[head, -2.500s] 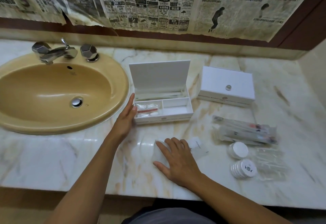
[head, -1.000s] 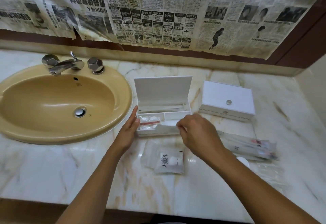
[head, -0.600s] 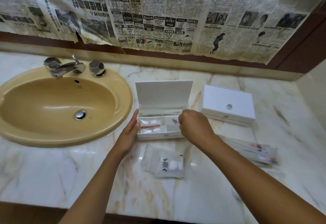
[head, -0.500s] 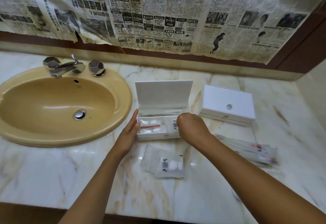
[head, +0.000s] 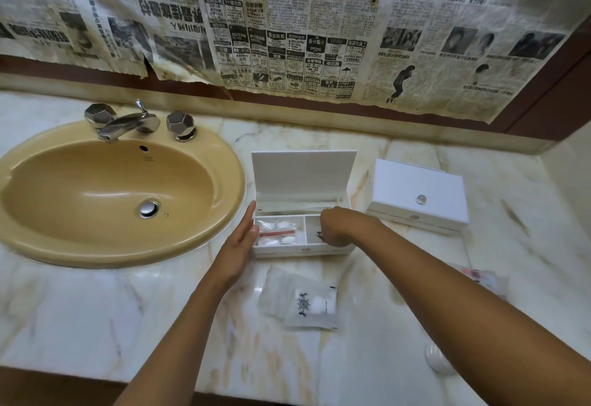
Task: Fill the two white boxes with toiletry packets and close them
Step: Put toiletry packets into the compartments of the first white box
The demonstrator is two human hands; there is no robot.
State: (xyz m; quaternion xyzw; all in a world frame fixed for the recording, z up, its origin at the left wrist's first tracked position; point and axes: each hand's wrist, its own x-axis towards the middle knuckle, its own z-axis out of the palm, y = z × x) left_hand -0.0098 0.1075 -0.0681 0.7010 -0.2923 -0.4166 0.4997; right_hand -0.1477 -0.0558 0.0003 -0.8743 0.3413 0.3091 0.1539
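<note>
Right hand (head: 335,226), fingers curled, is pressing a packet (head: 319,235) into the open box (head: 302,247) at frame centre; left hand (head: 240,239), flat, is bracing its left wall.

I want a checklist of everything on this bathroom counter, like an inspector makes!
Surface: marble counter, dry-looking.
Job's things: open box, lid up, packet in its left compartment; closed box; loose packets in front.
Clutter: white round item by the right arm.
Hands: left hand flat against open box's side; right hand reaching into the right compartment, fingers curled on something small.
Cables: nothing seen.
Surroundings: tan sink, tap, newspaper covering the wall.
</note>
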